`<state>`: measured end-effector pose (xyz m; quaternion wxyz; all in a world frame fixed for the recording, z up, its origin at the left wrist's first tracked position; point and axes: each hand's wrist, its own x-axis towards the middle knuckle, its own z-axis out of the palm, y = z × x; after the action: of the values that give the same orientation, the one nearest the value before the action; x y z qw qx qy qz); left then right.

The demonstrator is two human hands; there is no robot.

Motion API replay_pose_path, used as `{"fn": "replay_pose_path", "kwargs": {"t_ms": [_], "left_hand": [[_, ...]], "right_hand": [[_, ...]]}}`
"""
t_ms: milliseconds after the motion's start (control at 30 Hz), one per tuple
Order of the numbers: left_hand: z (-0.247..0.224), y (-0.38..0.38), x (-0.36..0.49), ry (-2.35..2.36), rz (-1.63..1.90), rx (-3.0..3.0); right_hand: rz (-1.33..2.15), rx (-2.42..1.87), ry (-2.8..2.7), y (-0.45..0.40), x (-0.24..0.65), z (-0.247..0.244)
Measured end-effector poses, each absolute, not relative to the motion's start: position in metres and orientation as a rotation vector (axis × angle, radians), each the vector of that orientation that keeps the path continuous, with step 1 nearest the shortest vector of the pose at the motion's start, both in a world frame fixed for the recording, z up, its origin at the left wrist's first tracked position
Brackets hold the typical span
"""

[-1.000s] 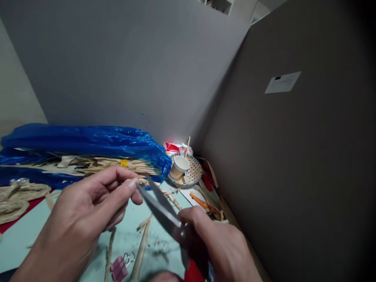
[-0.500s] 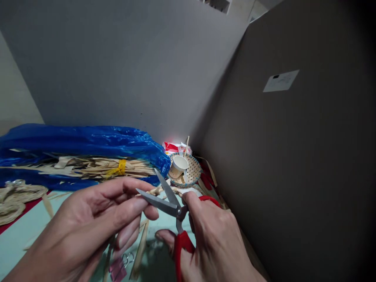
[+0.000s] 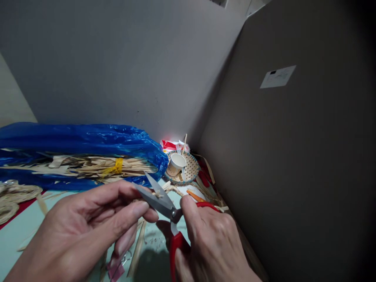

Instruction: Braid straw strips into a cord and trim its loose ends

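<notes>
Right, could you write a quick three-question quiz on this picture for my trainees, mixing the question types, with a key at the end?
1. Multiple choice. What does the person's right hand hold?
a) a pink clip
b) red-handled scissors
c) a paper cup
2. True or false: the blades are fully closed.
3. Fill the gap: a ____ tie goes round the pale strips lying in the blue plastic bag.

Key: 1. b. 2. False; the blades stand apart. 3. yellow.
</notes>
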<state>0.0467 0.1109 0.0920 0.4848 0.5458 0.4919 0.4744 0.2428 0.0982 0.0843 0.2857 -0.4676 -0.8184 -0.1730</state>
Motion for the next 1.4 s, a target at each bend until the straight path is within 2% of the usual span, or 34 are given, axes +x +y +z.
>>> {"fn": "replay_pose_path", "kwargs": {"t_ms": [200, 400, 600, 833, 967, 1133, 1267, 1400], "left_hand": [[0.093, 0.110, 0.048, 1.251, 1.112, 1.237], [0.079, 0.122, 0.041, 1.221, 1.045, 1.292], [0.078, 0.128, 0.043, 1.249, 1.096, 1.268], [0.085, 0.120, 0.046, 1.217, 1.010, 1.167], [0.093, 0.118, 0.047, 1.236, 1.022, 1.128], [0.089, 0.123, 0.048, 1.206, 1.068, 0.985], [0.092, 0.123, 0.050, 1.195, 1.011, 1.103], [0.102, 0.120, 0.051, 1.394, 1.041, 1.350]], "right_hand": [[-0.466, -1.274, -2.196, 0.099, 0.243, 0.081], [-0.292, -1.353, -2.267, 0.103, 0.242, 0.069], [-0.328, -1.366, -2.285, 0.105, 0.244, 0.068], [0.306, -1.400, -1.926, 0.108, 0.256, 0.094], [0.685, -1.256, -1.811, 0.110, 0.257, 0.098], [0.897, -1.254, -1.703, 0.105, 0.262, 0.109], [0.932, -1.220, -1.673, 0.099, 0.270, 0.118], [0.941, -1.227, -1.651, 0.096, 0.270, 0.121]]}}
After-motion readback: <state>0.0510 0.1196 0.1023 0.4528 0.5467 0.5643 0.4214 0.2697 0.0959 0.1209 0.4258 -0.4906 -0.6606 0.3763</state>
